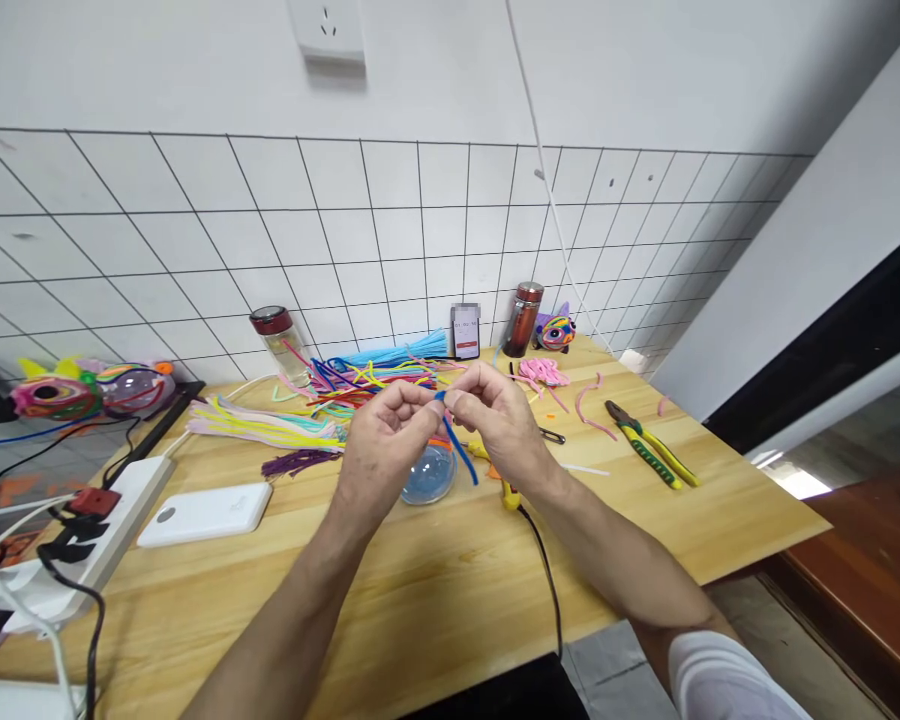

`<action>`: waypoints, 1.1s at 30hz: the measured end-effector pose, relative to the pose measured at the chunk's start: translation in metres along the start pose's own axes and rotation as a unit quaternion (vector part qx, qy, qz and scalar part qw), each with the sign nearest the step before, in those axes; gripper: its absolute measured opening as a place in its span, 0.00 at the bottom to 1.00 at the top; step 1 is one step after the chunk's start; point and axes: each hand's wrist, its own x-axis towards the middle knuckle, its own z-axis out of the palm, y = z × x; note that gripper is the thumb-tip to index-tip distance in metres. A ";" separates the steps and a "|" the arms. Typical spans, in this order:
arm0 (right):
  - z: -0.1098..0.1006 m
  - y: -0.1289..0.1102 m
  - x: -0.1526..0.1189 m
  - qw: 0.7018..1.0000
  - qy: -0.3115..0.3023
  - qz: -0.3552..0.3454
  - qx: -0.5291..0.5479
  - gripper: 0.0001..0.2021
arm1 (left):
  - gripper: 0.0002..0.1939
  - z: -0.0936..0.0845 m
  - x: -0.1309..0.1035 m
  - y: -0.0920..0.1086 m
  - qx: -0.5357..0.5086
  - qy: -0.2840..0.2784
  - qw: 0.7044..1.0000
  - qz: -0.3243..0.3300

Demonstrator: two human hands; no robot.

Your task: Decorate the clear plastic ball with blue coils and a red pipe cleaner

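Both hands meet over the middle of the table, above a clear round plastic piece [429,474]. A blue pipe cleaner [462,452] is pinched between them, its loose end hanging down to the right. My left hand [390,440] holds its top end between thumb and forefinger. My right hand [493,415] pinches the same end from the other side, its fingertips almost touching the left ones. The fingers partly hide the blue end. Just under my right hand lies a yellow-handled tool [510,495] with a black cord.
Bundles of coloured pipe cleaners [262,425] lie behind and left. Green-yellow pliers [652,445] rest right. A white power bank [205,514] and power strip [131,510] are left. Two flasks [523,322], a phone [466,332] and colourful fish figures [555,330] stand near the wall.
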 end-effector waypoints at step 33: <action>-0.015 0.000 0.006 0.999 -0.046 0.014 -0.008 0.10 | 0.16 -0.003 0.003 0.000 -0.067 -0.030 0.996 -0.046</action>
